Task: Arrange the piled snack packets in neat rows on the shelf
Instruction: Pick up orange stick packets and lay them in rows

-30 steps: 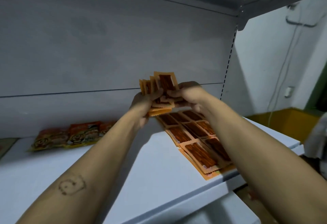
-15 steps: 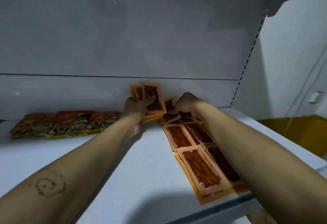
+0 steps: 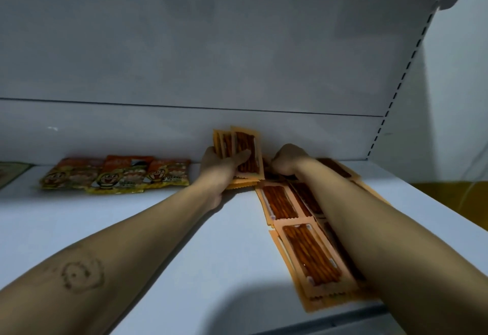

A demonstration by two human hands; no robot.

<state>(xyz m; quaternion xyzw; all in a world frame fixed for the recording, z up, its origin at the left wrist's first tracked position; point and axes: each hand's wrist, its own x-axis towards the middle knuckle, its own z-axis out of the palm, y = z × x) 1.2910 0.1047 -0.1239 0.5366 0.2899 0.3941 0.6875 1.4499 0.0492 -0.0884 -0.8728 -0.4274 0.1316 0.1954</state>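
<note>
On the shelf (image 3: 158, 229), laid packet rows (image 3: 309, 252) run under the right hand (image 3: 289, 159), whose grip I cannot tell, while the left hand (image 3: 219, 165) clasps a fan of packets (image 3: 248, 144), seemingly light, slick and floppy, best pinched at crimped edges.

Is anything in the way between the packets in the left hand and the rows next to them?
Nothing visible does. The left hand grips the fanned packets close beside the back end of the rows. The right hand sits at that back end, its fingers hidden.
</note>
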